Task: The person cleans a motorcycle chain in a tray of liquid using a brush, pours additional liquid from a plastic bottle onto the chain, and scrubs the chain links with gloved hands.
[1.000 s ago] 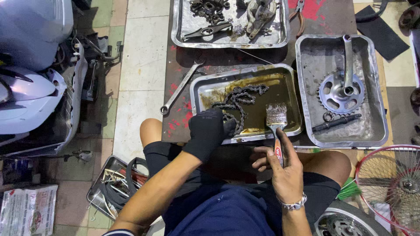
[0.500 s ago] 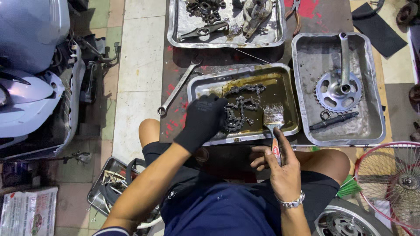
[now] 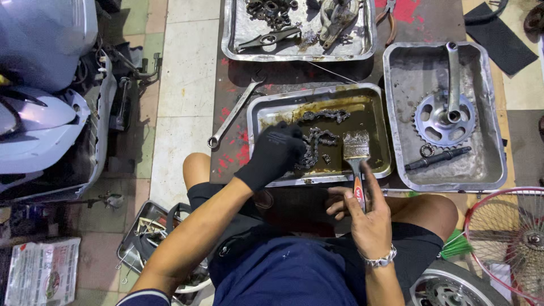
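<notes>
While the chain soaks, status reads as follows.

Left hand: gloved in black, left hand point(image 3: 276, 152) is closed around part of the chain point(image 3: 317, 141) at centre frame.
Right hand: bare right hand point(image 3: 365, 218) grips the handle of a paintbrush point(image 3: 356, 148), bristles resting in the tray.
Chain location: lying coiled in the middle tray point(image 3: 375, 113), in dark oily liquid.
Done, by judgement: chain is off and wetted; crankset point(image 3: 445, 110) sits apart in the right tray point(image 3: 396, 102).
Left, by judgement: links look grimy; brushing appears unfinished.
Nearby: wrench point(image 3: 232, 116) left of the tray.
</notes>
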